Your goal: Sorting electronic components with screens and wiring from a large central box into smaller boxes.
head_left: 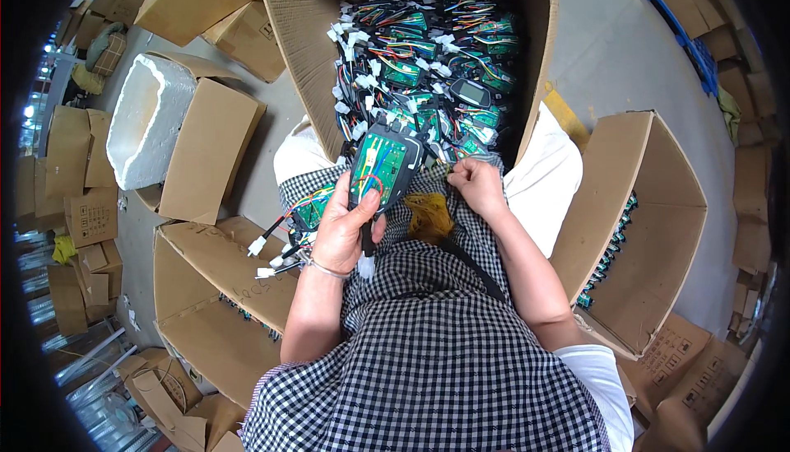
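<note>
My left hand [341,234] is closed around a black display housing with an exposed green circuit board [377,168]. Coloured wires cross that board, and a cable with a white plug hangs below my fingers. My right hand [480,184] is curled shut at the near edge of the big carton; whatever its fingers pinch is too hidden to name. On my lap, left of my left hand, lies another green circuit board [311,212] with coloured wires and white plugs. A bundle of yellow strands [429,218] hangs on my checked apron [428,312] between my hands.
The large open carton [298,40] ahead holds many wired boards [411,48] and a display unit [471,94] face up. Open cartons stand at my left [185,287] and right [671,230], with boards inside. White foam [148,123] sits in a box at the left. A blue pallet [691,40] is far right.
</note>
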`<action>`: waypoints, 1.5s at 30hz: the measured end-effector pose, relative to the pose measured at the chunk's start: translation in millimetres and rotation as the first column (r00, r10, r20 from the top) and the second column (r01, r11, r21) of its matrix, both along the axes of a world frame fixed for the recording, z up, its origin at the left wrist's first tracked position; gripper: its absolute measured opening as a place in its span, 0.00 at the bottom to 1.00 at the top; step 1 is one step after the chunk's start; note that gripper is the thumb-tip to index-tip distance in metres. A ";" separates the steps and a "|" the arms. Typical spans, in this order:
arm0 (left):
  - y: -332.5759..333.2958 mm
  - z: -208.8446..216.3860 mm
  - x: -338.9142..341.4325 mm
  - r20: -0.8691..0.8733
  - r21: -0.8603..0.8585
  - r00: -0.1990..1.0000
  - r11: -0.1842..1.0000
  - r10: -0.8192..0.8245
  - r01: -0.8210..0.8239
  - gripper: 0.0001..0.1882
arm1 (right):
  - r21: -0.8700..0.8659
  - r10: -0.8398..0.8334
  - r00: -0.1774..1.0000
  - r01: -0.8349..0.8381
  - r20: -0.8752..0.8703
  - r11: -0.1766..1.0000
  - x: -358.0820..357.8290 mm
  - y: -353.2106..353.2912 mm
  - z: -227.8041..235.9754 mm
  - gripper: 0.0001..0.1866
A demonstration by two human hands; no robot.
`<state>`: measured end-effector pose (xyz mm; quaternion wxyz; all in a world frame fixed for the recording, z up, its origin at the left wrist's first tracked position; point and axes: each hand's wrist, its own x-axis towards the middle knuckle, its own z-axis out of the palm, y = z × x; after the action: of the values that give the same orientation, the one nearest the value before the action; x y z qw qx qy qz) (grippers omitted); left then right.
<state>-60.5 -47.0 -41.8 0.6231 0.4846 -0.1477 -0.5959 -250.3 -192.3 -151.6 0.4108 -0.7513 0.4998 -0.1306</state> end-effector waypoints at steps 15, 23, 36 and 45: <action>-9.3 -0.4 -6.7 0.010 0.018 0.998 0.997 0.070 -0.070 0.20 | -0.294 0.037 0.998 -0.052 -0.055 0.954 36.3 -30.2 -43.8 0.11; -8.1 4.6 2.4 -0.010 -0.052 0.998 0.997 0.056 -0.057 0.23 | 0.100 -0.468 0.878 0.459 0.098 0.883 28.4 -55.4 -99.5 0.14; -18.0 -3.7 5.6 0.009 -0.015 0.997 0.997 0.078 -0.078 0.22 | -0.557 -0.099 0.832 -0.272 -0.546 0.785 32.7 -58.3 -90.7 0.04; -13.8 -1.7 8.3 -0.048 -0.023 0.997 0.998 0.063 -0.065 0.20 | -0.286 -0.277 0.932 0.206 -0.233 0.936 22.6 -54.7 -46.1 0.05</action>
<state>-52.3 -60.7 -43.6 0.6511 0.4671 -0.1247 -0.5851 -227.7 -247.0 -197.8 0.2188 -0.7410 0.6192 -0.1404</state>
